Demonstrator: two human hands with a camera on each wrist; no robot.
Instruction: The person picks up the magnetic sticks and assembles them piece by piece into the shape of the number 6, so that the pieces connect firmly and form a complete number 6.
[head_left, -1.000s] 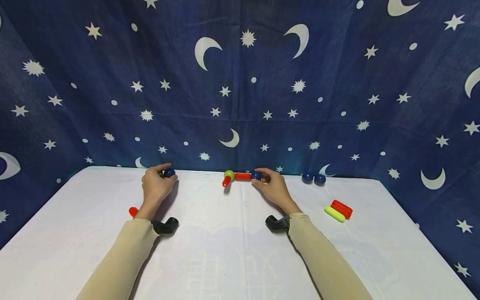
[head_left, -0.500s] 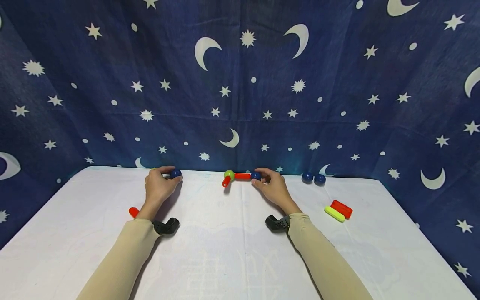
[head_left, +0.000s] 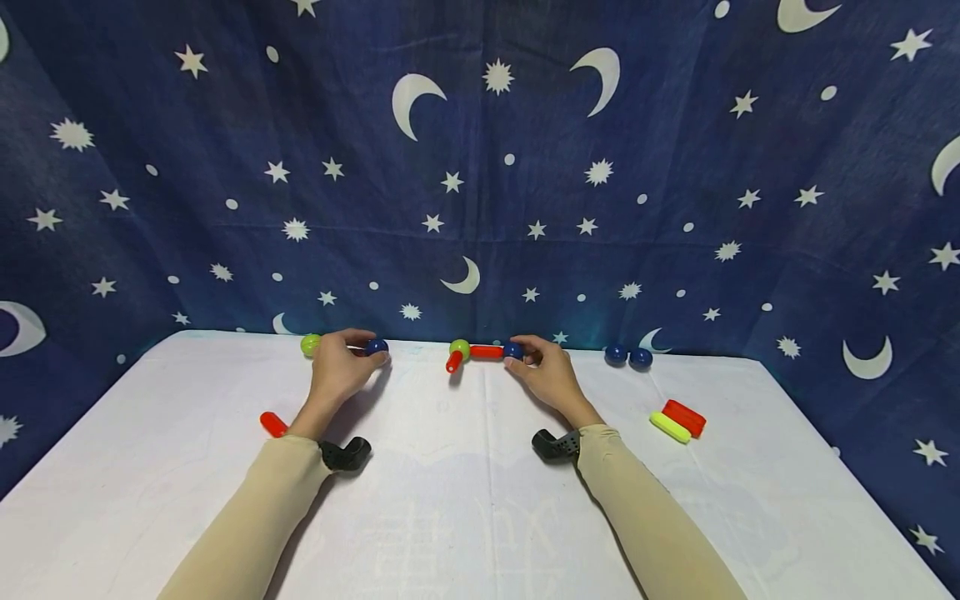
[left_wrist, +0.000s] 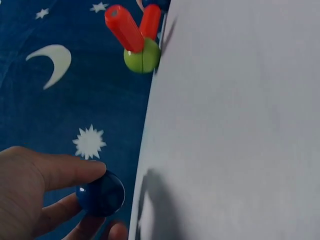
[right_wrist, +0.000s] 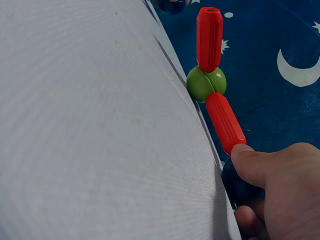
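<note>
My left hand pinches a dark blue ball between thumb and fingers near the table's far edge. Beside that hand's outer side sits a green ball, partly hidden. At the middle of the far edge stands a joined piece: a green ball with two red rods, one rod sticking out free and the other rod running to a blue ball. My right hand grips this blue ball, its thumb touching the rod's end in the right wrist view.
Two blue balls lie at the far right. Nearer, a red piece and a yellow rod lie side by side. Another red rod rests by the left wrist. A starry blue cloth hangs behind the white table.
My left hand has moved right with the blue ball, toward the joined piece. The green ball on its left has come into view. My right hand has stayed in place.
</note>
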